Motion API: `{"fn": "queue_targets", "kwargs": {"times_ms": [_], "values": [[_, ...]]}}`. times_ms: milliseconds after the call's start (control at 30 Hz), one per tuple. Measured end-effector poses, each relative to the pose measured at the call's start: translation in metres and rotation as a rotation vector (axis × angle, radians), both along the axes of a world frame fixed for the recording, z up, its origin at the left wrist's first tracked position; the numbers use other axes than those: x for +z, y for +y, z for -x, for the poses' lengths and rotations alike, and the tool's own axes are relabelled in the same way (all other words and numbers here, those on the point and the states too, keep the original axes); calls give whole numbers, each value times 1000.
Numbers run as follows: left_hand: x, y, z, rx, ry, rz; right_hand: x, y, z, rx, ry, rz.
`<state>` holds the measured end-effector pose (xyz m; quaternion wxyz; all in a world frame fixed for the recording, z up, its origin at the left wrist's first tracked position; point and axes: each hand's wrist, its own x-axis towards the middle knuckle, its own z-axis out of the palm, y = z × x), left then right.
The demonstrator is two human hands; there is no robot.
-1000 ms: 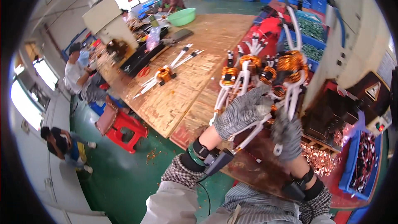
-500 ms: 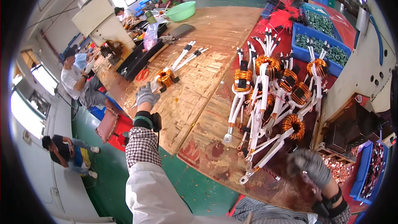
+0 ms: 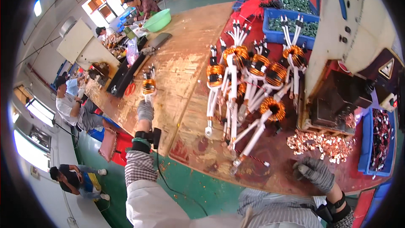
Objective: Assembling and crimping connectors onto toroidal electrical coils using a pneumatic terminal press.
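My left hand [image 3: 145,111], in a grey glove, is closed around the white leads of a copper-wound ring coil [image 3: 149,87] over the wooden table. The coil sits just beyond my fingers, with its other black-tipped leads pointing away from me. My gloved right hand [image 3: 317,175] is at the near right edge of the table with its fingers curled. What they hold, if anything, is hidden. Copper terminals [image 3: 322,145] lie heaped just beyond it. To its left is a ring coil [image 3: 272,109] with white sleeved leads ending in lugs, in front of a pile of several similar coils [image 3: 215,75].
A machine with a dark metal block [image 3: 337,95] stands at the right, beside a blue bin [image 3: 366,143] of small dark and red parts. Blue bins [image 3: 291,28] of green-tinted parts lie farther back. A green basin [image 3: 157,20] is on the far table. Several people sit at the left.
My left hand has closed on the leads of the coil on the left, which has turned and come nearer. My right hand has moved slightly down. The view has shifted to the right.
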<state>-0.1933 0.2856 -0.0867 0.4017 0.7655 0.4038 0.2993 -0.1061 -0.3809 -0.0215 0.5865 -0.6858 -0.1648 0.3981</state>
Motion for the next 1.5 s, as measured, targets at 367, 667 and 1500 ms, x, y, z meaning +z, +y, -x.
{"fn": "queue_targets", "kwargs": {"times_ms": [367, 667, 1500], "values": [[108, -381, 54, -145, -569, 279, 26, 84, -4, 353, -318, -211], [45, -479, 53, -221, -697, -136, 59, 145, 52, 17, -226, -707], [77, -470, -104, -1230, -841, 954, 22, -55, 2, 14, -1131, -38]]}}
